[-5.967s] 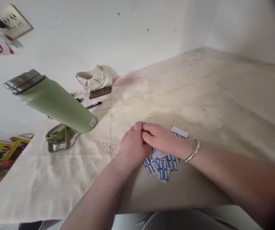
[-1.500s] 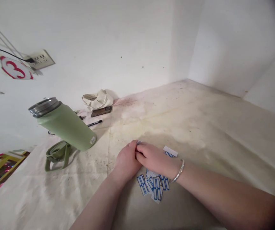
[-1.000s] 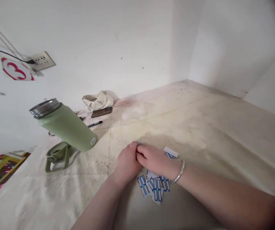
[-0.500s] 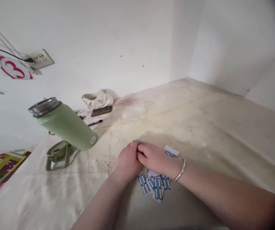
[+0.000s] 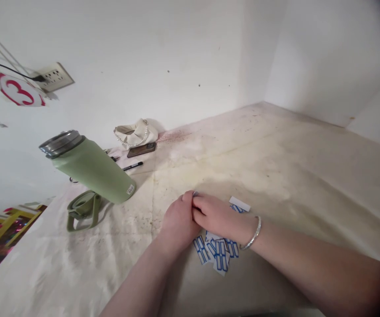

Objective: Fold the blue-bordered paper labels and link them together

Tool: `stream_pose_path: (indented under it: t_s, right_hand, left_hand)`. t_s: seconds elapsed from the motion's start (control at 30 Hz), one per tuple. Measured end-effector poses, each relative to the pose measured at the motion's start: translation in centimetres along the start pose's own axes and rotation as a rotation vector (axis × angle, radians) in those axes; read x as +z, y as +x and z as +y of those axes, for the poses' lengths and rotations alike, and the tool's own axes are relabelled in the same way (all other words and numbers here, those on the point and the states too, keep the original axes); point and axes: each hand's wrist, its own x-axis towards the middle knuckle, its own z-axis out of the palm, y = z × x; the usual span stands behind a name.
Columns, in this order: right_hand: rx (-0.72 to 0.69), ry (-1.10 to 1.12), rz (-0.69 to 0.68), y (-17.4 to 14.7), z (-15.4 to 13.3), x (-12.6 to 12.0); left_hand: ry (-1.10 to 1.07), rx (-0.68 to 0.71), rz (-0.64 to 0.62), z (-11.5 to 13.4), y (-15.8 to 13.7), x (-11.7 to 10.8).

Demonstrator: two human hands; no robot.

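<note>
My left hand point(image 5: 180, 219) and my right hand point(image 5: 221, 216) are pressed together above the table, fingers closed and folded over one another. Whatever may lie between them is hidden. A small grey-blue spot shows at the fingertips, perhaps a nail. Under and beside my right hand lies a loose pile of white paper slips point(image 5: 221, 257) printed with blue outlined figures. One more white slip point(image 5: 239, 204) lies just beyond that hand, partly over another blue-printed piece. A silver bracelet circles my right wrist.
At the left stands a green tumbler point(image 5: 94, 169) without its lid; the green lid point(image 5: 83, 210) lies beside it. Farther back are a black pen point(image 5: 133, 166), a phone point(image 5: 141, 150) and a cream pouch point(image 5: 137, 132) with a pearl strand. A wall socket point(image 5: 56, 77) holds a plug. Cloth covers the table point(image 5: 276, 167).
The view has shifted slightly, so the tumbler, pouch and slips sit a little higher in the picture. My hands stay clasped in the same pose over the slips.
</note>
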Motion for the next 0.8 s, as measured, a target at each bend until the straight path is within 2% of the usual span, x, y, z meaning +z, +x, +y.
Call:
stream_pose_path:
  t_s: [0.8]
  right_hand:
    - [0.012,0.003,-0.028,-0.22,-0.36,-0.34]
  left_hand:
    - [0.072,-0.040,-0.017,0.57,-0.18,-0.21]
